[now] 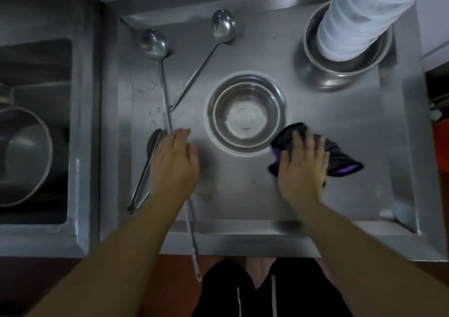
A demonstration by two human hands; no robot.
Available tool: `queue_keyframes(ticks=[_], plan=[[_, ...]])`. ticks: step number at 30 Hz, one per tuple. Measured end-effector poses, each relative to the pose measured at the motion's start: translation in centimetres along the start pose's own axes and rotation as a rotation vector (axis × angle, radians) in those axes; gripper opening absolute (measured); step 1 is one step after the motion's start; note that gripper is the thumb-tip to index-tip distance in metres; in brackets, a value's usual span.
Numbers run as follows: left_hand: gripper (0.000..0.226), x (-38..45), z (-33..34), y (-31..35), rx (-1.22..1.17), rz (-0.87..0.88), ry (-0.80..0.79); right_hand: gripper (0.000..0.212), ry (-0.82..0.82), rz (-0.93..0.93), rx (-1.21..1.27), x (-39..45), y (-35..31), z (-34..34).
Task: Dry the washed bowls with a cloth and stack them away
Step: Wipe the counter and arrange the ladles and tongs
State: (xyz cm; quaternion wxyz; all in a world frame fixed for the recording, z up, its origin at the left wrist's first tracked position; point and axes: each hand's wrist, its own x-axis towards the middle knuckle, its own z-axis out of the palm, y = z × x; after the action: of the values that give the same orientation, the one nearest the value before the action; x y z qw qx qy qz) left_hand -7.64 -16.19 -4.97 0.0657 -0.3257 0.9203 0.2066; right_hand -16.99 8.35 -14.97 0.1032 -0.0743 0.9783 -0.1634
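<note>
Drying barely begun: bowls are still lying unstacked on the bench.
Right hand is pressing flat-fingered on the cloth; left hand is hovering relaxed, empty, beside the near bowl; far bowl is waiting.

Bare forearms with no sleeves, left hand, right hand, black trousers with white drawstrings

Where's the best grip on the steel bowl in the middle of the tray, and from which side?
Pinch the rim of the steel bowl at its near-left edge, thumb inside, fingers outside, probably with the left hand, which is free and beside it. The bowl sits upright and open, so the rim is exposed all round. The right hand rests on the dark cloth.
</note>
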Motion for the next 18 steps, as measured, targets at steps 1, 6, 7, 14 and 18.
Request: queue_keyframes(ticks=[1,6,7,14,18], plan=[[0.04,0.0,-0.5,-0.8,-0.007,0.001,0.011,0.056,-0.015,-0.083,-0.013,-1.6,-2.2,1.2],[0.037,-0.3,-1.9,-3.7,-0.007,0.063,0.034,0.055,-0.147,-0.617,-0.058,-7.8,-8.2,6.2],[0.037,-0.2,-2.1,-3.9,-0.009,0.076,0.031,0.054,-0.195,-0.759,-0.085,-8.3,-7.7,6.3],[0.042,0.9,-2.4,-4.0,-0.092,0.2,0.049,0.056,-0.142,-0.522,-0.179,-3.6,5.6,0.6],[0.042,0.6,-1.9,-3.2,-0.112,0.259,0.025,0.065,-0.02,0.227,-0.037,-4.1,7.3,-1.4]])
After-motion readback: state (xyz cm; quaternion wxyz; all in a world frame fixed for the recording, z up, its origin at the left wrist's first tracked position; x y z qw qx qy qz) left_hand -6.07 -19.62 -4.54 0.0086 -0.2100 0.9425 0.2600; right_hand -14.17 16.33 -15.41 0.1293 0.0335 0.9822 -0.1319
